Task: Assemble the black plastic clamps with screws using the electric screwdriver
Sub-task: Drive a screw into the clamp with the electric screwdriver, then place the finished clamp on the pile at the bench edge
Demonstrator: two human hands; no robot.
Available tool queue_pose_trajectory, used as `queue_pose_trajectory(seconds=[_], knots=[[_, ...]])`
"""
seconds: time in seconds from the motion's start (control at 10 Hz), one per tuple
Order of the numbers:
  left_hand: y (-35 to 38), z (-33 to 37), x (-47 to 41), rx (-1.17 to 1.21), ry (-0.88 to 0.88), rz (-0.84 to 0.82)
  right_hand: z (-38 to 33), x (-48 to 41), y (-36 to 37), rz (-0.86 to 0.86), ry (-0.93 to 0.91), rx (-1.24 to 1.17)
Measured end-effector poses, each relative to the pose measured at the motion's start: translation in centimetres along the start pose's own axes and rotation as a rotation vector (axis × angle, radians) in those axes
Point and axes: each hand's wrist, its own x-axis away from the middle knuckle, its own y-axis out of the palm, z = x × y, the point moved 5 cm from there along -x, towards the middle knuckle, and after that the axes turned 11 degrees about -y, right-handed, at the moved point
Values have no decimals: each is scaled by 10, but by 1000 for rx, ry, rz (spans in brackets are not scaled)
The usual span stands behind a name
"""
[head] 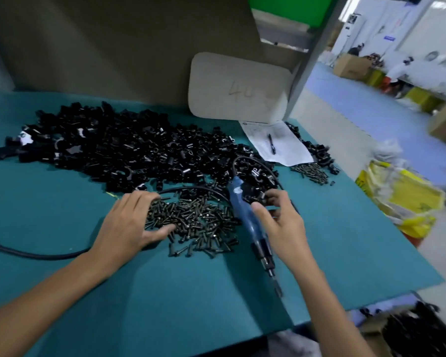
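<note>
A large heap of black plastic clamps (129, 150) covers the back of the green table mat (165, 292). In front of it lies a pile of dark screws (198, 220). My left hand (126, 225) rests on the left side of that pile, fingers curved over the screws and thumb spread apart from them. The blue electric screwdriver (246, 215) lies on the mat between my hands, its bit pointing toward me. My right hand (278, 222) reaches over the screwdriver and pinches a black clamp (256, 198) at the heap's near edge between thumb and fingers.
The screwdriver's black cable (31, 253) loops across the mat to the left. A paper sheet with a pen (272, 144) lies at the back right beside a smaller pile of screws (313, 172). A beige foam pad (240, 88) leans on the back wall. A yellow bag (402, 199) sits on the floor at right.
</note>
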Motion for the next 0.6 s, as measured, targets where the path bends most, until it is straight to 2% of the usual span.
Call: queue_pose_trajectory(seconds=[0.1,0.2,0.3,0.4,0.5,0.6], knots=[[11,-10,-1,7,-33,-28,51,21,-66,188,175,57],[32,-31,-10,33,-93,-74,91,56,-111,275,309,114],[59,-41,-18,170,-180,-234,122,83,-141,339,356,205],[79,-52,-15,159,-253,-56,151,84,-161,336,396,328],[91,-75,-23,14,-196,23,173,67,-167,245,429,441],[103,-106,-27,83,-219,-185,183,50,-164,196,433,524]])
